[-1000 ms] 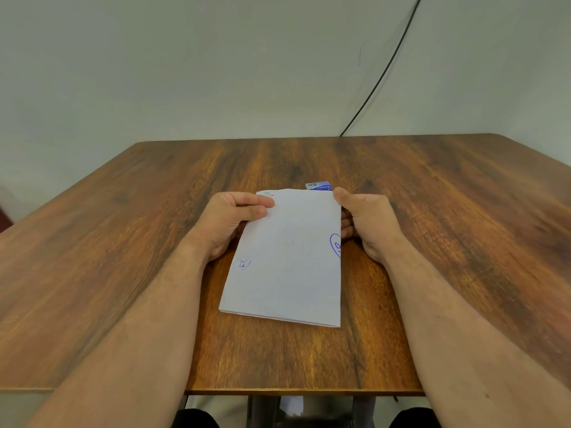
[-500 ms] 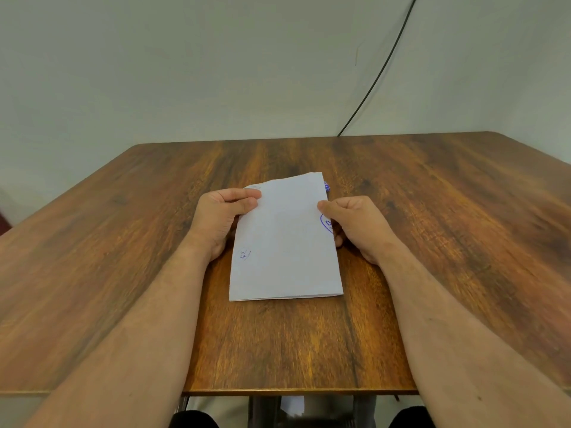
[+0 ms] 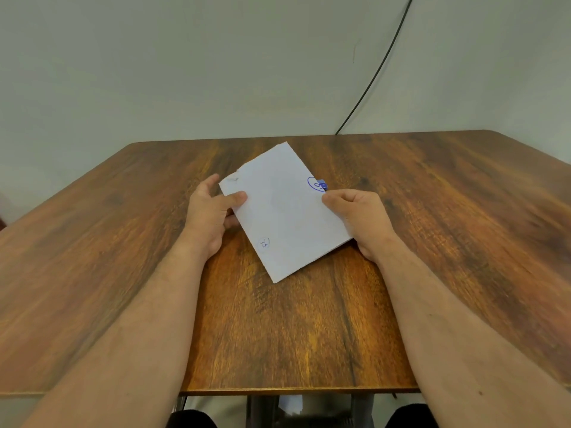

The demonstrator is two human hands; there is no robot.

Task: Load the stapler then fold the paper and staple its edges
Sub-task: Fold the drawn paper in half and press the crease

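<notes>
A folded white paper [image 3: 282, 208] with small blue pen marks is held tilted above the wooden table [image 3: 278, 329], its far end raised and turned to the right. My left hand [image 3: 213, 214] pinches its left edge, thumb on top. My right hand [image 3: 360, 220] grips its right edge. A small blue object [image 3: 322, 184], perhaps the stapler or staple box, peeks out behind the paper's right edge; the rest of it is hidden.
A black cable [image 3: 375, 72] runs down the pale wall to the table's far edge. The table's near edge [image 3: 296, 390] lies close to my body, with dark knees below it.
Both hands have lifted the paper off the table and rotated it clockwise, with its far end swinging up and right. The blue object is now mostly covered by the paper.
</notes>
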